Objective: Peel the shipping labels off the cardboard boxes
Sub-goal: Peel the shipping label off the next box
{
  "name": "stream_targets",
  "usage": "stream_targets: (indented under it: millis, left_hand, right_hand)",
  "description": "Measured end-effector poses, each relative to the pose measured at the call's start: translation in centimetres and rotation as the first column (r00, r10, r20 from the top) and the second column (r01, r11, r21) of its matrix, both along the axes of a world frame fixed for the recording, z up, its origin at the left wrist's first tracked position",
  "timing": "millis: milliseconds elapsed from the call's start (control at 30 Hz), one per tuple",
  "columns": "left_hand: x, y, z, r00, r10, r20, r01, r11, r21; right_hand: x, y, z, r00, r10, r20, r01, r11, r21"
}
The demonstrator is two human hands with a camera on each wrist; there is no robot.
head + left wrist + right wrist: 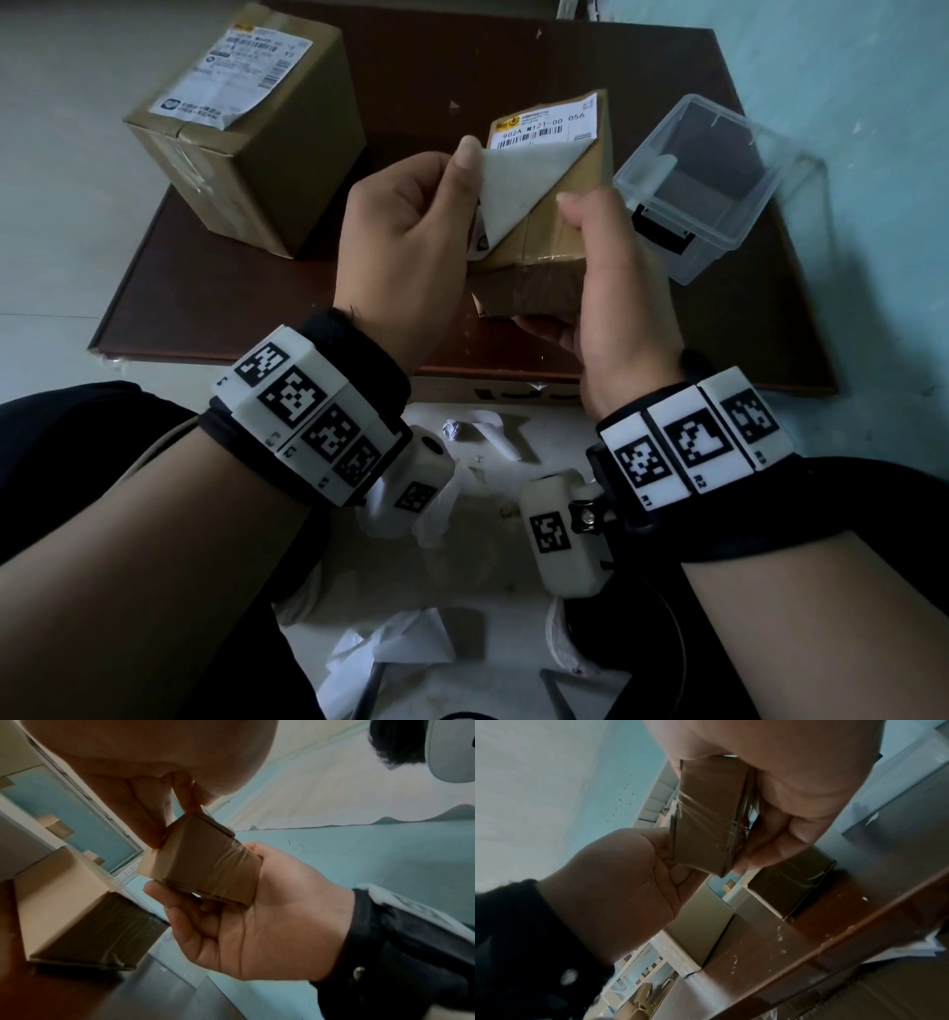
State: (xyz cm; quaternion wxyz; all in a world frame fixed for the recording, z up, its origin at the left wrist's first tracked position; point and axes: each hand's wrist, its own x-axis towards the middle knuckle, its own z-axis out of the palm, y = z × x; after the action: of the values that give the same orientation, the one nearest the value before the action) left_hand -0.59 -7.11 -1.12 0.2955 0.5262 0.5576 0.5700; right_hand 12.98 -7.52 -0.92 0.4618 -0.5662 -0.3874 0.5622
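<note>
Cardboard small box [544, 241] is held above the brown board [719, 318] at frame centre, between both hands. Right hand [621, 288] grips the box's right side, thumb on top and fingers curled beneath. Left hand [405, 241] pinches the shipping label [518, 180] by its lower-left corner; the label is folded back, blank underside showing, its printed top edge stuck to the box. Larger box [241, 133], upper left, carries its own label [231, 77]. Clear plastic container [714, 180] sits just right of the hands.

I sit at a dark brown tabletop [513, 61] on a pale floor [61, 216], beside a light blue wall [847, 77].
</note>
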Motion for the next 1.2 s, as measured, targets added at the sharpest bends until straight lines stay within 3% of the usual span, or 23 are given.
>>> stream_targets:
  millis: [200,400,533,1200]
  left_hand:
    - [0.3,-0.7,0.5,0.997,-0.051,0.059,0.050,0.999,0.009]
    - [0.5,-1.4,0.7,0.974,-0.211,-0.087,0.217,0.975,0.058]
    - [0.6,-1.2,0.0,0.953,-0.242,-0.181,0.258,0.964,0.070]
    - [0.6,-0.5,-0.4,0.984,-0.111,-0.141,0.120,0.991,0.060]
  right_hand:
    - [0.3,-0.2,0.2,1.000,0.006,-0.019,-0.007,0.998,-0.057]
    - [0.7,-0.2,0.6,0.999,-0.017,-0.045,0.015,0.999,-0.049]
    - [0.6,-0.1,0.6,0.997,-0.038,-0.072,0.033,0.997,-0.068]
    - [0.6,0.1,0.2,0.996,-0.031,-0.083,0.024,0.996,-0.083]
